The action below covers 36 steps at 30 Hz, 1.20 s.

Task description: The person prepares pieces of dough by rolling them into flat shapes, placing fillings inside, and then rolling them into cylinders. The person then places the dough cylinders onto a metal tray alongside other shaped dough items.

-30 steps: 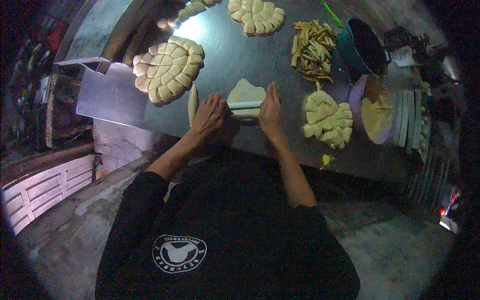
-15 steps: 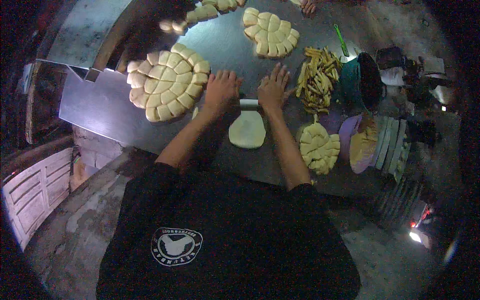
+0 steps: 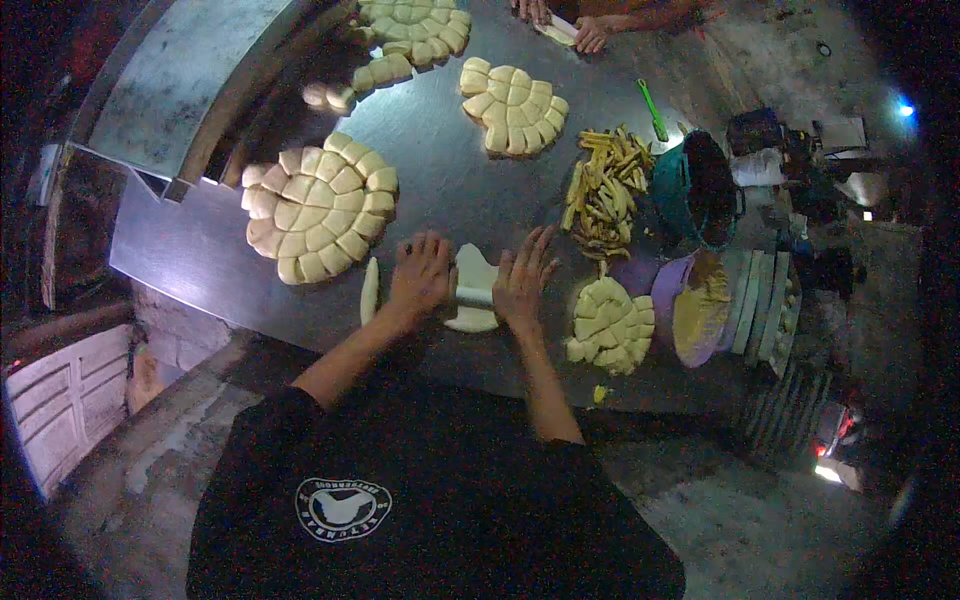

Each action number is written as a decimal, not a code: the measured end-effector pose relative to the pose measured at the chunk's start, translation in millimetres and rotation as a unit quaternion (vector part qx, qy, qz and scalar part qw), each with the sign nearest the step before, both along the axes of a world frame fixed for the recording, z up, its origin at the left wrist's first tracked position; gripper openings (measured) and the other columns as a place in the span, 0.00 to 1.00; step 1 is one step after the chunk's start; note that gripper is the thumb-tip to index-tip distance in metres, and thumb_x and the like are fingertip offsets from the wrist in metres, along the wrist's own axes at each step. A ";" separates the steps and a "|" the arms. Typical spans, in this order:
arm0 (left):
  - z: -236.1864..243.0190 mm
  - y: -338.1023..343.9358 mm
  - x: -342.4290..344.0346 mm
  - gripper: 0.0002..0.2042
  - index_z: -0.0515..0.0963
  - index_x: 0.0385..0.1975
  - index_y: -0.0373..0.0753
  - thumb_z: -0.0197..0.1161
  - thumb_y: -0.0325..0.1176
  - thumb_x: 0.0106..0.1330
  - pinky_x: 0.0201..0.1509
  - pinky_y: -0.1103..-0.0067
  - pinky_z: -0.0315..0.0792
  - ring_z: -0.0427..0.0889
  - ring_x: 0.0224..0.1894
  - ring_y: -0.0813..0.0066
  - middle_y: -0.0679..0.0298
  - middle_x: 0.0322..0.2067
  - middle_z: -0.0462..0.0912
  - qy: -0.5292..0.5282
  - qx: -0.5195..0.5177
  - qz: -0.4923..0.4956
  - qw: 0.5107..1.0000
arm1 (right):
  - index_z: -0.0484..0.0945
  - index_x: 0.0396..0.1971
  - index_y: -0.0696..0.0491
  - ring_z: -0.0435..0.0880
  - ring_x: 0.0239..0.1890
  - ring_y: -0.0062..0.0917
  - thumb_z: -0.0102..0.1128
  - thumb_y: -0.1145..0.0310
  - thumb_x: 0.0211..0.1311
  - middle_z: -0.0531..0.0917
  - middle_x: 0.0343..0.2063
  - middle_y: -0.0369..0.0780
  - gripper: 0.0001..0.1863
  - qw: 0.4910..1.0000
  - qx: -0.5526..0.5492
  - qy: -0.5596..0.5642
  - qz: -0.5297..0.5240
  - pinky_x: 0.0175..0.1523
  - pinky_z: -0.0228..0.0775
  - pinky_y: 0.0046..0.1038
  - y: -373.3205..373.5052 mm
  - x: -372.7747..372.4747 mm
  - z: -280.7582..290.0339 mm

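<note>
My left hand [image 3: 420, 276] and my right hand [image 3: 524, 280] lie palm down over the two ends of a short pale rolling pin [image 3: 474, 295], fingers stretched forward. The pin lies across a thin flattened piece of dough [image 3: 476, 264], which shows on both its far and near sides. Beside my left hand, a narrow roll of dough [image 3: 370, 291] rests on the metal table [image 3: 412, 122]. Farther left sits a large round cluster of cut dough pieces [image 3: 322, 208]. To the right of my right hand is a smaller cluster of dough pieces [image 3: 611, 325].
A pile of yellow-brown strips [image 3: 602, 188] lies at right, near a green-handled tool [image 3: 652, 110] and a teal bucket [image 3: 668, 190]. Beyond stand a purple basin [image 3: 668, 290] and stacked trays [image 3: 760, 305]. Another person's hands [image 3: 591, 36] work at the far edge near more dough.
My hands and the rolling pin have come back toward me over the dough, which now shows beyond the pin. The view has shifted, bringing the other person's hands and more far dough into sight.
</note>
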<state>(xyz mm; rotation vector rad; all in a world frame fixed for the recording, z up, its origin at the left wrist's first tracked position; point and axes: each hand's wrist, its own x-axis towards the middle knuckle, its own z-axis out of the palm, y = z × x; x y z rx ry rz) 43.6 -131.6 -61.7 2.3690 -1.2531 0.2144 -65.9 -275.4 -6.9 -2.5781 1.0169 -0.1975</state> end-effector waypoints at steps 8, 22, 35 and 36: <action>15.2 19.9 -17.3 0.33 0.58 0.69 0.34 0.53 0.43 0.66 0.74 0.52 0.42 0.53 0.72 0.49 0.51 0.69 0.58 0.033 0.079 0.053 0.995 | 0.43 0.74 0.55 0.40 0.75 0.51 0.36 0.59 0.73 0.38 0.74 0.52 0.34 0.990 -0.126 0.055 -0.039 0.71 0.26 0.65 25.3 -34.7 -33.4; -13.2 103.1 -40.4 0.20 0.71 0.52 0.34 0.57 0.38 0.64 0.60 0.57 0.62 0.70 0.58 0.53 0.49 0.53 0.72 -0.114 0.131 -0.160 0.972 | 0.49 0.69 0.67 0.47 0.74 0.50 0.35 0.68 0.72 0.47 0.72 0.58 0.30 0.970 0.153 -0.187 0.029 0.76 0.35 0.48 63.6 -89.1 -13.5; -15.2 -61.3 28.0 0.25 0.70 0.55 0.41 0.63 0.42 0.58 0.52 0.65 0.63 0.70 0.52 0.61 0.59 0.50 0.72 -0.097 -0.002 0.094 0.991 | 0.51 0.69 0.67 0.46 0.75 0.45 0.37 0.58 0.73 0.50 0.72 0.55 0.33 0.985 -0.165 -0.003 -0.060 0.74 0.32 0.56 -56.9 19.2 -41.1; -17.9 -70.6 39.0 0.24 0.70 0.55 0.42 0.63 0.42 0.58 0.51 0.65 0.63 0.70 0.52 0.62 0.59 0.50 0.72 -0.118 0.013 0.106 0.987 | 0.51 0.69 0.67 0.46 0.75 0.44 0.36 0.57 0.74 0.50 0.72 0.55 0.33 0.986 -0.149 -0.011 -0.076 0.73 0.30 0.59 -63.4 30.7 -41.7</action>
